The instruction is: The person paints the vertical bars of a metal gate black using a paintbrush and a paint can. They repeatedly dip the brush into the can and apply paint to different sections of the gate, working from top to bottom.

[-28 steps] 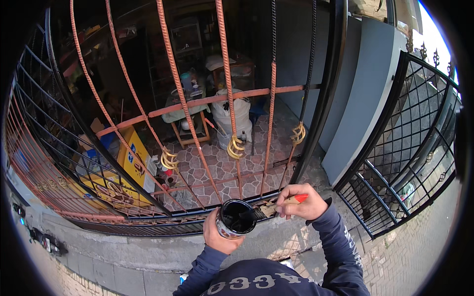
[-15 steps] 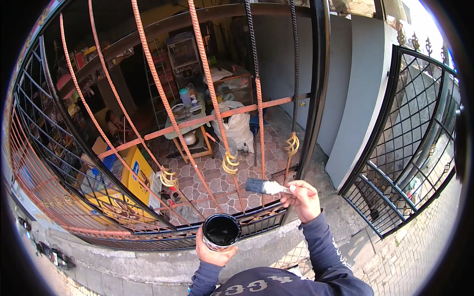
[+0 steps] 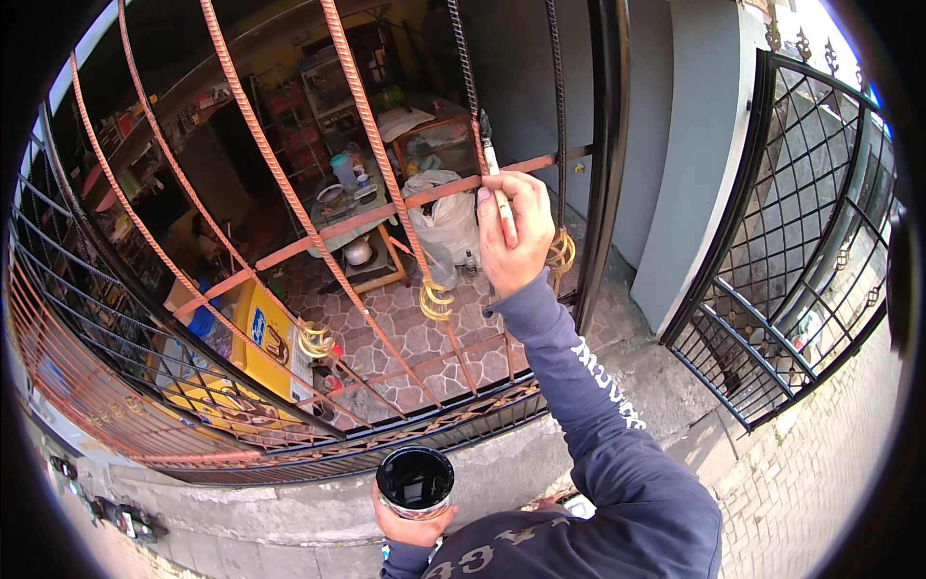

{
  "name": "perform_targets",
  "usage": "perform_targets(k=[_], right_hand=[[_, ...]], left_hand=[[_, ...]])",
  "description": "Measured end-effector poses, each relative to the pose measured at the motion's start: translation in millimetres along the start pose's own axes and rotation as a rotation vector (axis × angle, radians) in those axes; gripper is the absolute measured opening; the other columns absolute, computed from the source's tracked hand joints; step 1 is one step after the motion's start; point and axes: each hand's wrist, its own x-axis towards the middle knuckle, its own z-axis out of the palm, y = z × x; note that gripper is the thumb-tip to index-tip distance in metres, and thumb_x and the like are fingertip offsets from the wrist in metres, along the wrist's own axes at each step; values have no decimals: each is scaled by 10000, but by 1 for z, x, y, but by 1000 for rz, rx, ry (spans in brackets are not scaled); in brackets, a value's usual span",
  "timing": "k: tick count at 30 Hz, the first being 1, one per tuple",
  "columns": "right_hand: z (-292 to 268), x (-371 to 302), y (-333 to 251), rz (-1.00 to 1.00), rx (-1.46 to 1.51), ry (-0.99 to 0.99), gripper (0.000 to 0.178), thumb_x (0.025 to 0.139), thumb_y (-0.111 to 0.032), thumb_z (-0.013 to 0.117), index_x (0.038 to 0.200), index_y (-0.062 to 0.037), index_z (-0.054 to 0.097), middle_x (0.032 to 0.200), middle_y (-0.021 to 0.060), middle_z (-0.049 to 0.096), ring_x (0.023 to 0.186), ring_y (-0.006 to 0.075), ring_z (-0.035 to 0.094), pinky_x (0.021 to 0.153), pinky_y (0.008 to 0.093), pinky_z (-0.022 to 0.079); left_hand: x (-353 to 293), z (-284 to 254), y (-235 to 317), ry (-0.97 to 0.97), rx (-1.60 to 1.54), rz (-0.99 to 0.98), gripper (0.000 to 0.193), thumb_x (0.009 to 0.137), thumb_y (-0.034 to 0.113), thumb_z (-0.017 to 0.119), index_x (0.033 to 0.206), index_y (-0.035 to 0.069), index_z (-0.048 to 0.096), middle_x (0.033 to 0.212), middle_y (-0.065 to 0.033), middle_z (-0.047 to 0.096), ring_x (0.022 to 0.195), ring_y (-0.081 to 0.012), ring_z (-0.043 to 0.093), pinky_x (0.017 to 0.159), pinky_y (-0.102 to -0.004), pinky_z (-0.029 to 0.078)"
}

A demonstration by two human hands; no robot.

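Observation:
My right hand (image 3: 518, 232) is raised and closed round the handle of a paintbrush (image 3: 491, 156), bristles pointing up. The dark bristles lie at or right beside a ribbed metal bar (image 3: 464, 60), black at the top and reddish lower down; I cannot tell whether they touch. Low in front of my body, my left hand (image 3: 410, 527) grips a paint can (image 3: 416, 507). Glossy black paint (image 3: 415, 479) shows through its open top. My right hand hides part of the bar and of the reddish crossbar (image 3: 338, 229).
More reddish bars (image 3: 353, 82) and gold-coloured ornaments (image 3: 436, 301) make up the grille. Behind it are a yellow box (image 3: 258, 328), a small table (image 3: 374, 280) and a white sack (image 3: 449, 227). A black gate (image 3: 801, 203) stands at the right, beyond a grey pillar (image 3: 696, 164).
My right hand has risen with the paintbrush, from low beside the grille up to the partly black bar. The brush has turned from level to upright. The view has shifted slightly.

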Motion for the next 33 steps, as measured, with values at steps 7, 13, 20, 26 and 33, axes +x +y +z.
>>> perform_targets(k=[7, 13, 20, 26, 33], right_hand=[[0, -11, 1, 54, -32, -4, 172, 891, 22, 680, 1051, -39, 669, 1069, 146, 624, 946, 265, 649, 810, 362, 537], [7, -18, -2, 147, -96, 28, 178, 881, 40, 675, 1040, -39, 667, 1065, 141, 618, 947, 259, 643, 802, 352, 533], [14, -19, -4, 156, -44, 88, 213, 844, 32, 661, 1043, -45, 647, 1109, 176, 543, 947, 315, 616, 813, 383, 532], [11, -32, -8, 146, 24, 137, 272, 804, 36, 674, 1056, -57, 627, 1097, 175, 538, 950, 332, 607, 829, 407, 526], [7, -41, -6, 155, 46, 121, 250, 806, 64, 682, 1026, -50, 647, 1091, 152, 578, 974, 288, 624, 823, 371, 543]], left_hand=[[-2, -11, -13, 31, -17, -76, 1162, 455, 180, 994, 1425, -12, 385, 1264, -159, 603, 1140, -272, 642, 1004, -402, 517], [3, -12, -19, 2, 23, -7, 1166, 462, 200, 996, 1431, -1, 379, 1260, -151, 607, 1136, -264, 642, 1000, -397, 516], [6, -13, -19, -21, 31, -58, 1194, 465, 155, 998, 1443, -12, 334, 1301, -173, 577, 1140, -272, 637, 991, -402, 528], [3, -10, -2, 1, -77, -35, 1033, 492, 32, 982, 1348, -35, 409, 1209, -159, 614, 1072, -243, 656, 942, -411, 550], [3, -11, 7, 15, -96, -8, 1082, 490, 45, 993, 1380, -14, 380, 1244, -166, 590, 1089, -251, 642, 952, -413, 543]])
